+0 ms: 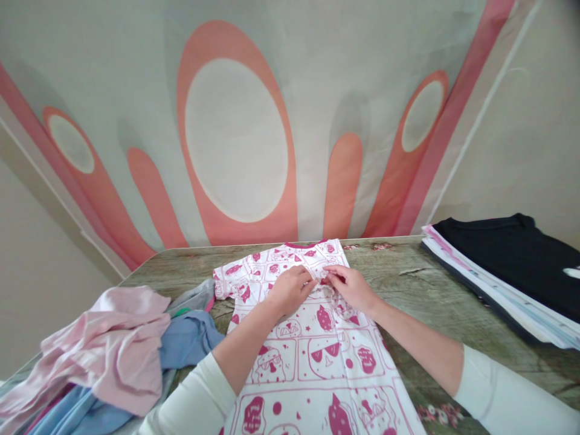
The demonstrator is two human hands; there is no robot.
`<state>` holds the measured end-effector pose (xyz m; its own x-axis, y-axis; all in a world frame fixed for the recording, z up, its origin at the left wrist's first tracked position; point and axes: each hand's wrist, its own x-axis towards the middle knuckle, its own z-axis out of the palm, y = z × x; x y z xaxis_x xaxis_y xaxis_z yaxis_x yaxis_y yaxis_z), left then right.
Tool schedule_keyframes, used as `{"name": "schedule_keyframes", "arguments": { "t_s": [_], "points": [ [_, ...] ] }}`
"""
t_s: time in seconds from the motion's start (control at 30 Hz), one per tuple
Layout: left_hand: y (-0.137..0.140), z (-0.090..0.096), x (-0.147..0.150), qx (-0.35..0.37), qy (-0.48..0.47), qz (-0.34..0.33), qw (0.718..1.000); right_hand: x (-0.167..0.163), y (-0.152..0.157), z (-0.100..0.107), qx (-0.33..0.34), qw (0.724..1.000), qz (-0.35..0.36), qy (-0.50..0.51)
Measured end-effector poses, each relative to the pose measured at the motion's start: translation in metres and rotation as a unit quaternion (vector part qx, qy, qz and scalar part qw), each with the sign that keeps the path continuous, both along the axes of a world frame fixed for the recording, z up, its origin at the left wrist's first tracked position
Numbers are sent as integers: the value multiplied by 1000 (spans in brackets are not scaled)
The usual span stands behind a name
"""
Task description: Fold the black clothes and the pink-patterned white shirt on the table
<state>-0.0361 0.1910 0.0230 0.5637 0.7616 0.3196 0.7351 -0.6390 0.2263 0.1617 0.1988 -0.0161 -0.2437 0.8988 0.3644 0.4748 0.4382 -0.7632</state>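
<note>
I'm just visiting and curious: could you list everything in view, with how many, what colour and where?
Printed shirt: 1, white with magenta print, centre of the table
Loose clothes: 1 heap, pieces too tangled to count, pink, blue and grey, left
Folded clothes: 1 stack, several pieces, black on top, paler edges below, right
Table: 1, grey-brown wood pattern, beneath the clothes
Backdrop: 1, grey with coral and pink shapes, behind the table
Wall: 2 visible parts, pale, either side of the backdrop
Sleeves: 2, whitish, lower left and lower right
Hands: 2, bare, on the shirt's upper part
</note>
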Motion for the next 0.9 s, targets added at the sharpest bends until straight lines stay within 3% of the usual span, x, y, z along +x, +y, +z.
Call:
{"name": "schedule_keyframes", "arguments": {
  "t_s": [0.13, 0.27, 0.37, 0.53, 0.67, 0.8, 0.9],
  "points": [
    [4, -7, -1, -27, -50, 14, 998, 0, 4, -5, -25, 998, 11, 50],
    [15, -21, -6, -25, -129, 88, 987, -1, 4, -7, -13, 999, 20, 30],
    [26, -30, -14, -36, -199, 168, 965, -2, 4, -9, 8, 1000, 18, 8],
    [51, -31, -24, -133, -284, 272, 910, -3, 4, -7, 61, 996, 27, -56],
    [74, -17, -23, -200, -252, 311, 894, -3, 1, -3, 83, 993, 36, -79],
    [92, -4, -17, -192, -135, 312, 920, -3, -2, -1, 72, 995, 29, -58],
    [97, -3, -13, -189, -109, 299, 929, -3, -2, -1, 68, 996, 35, -50]
  ]
}}
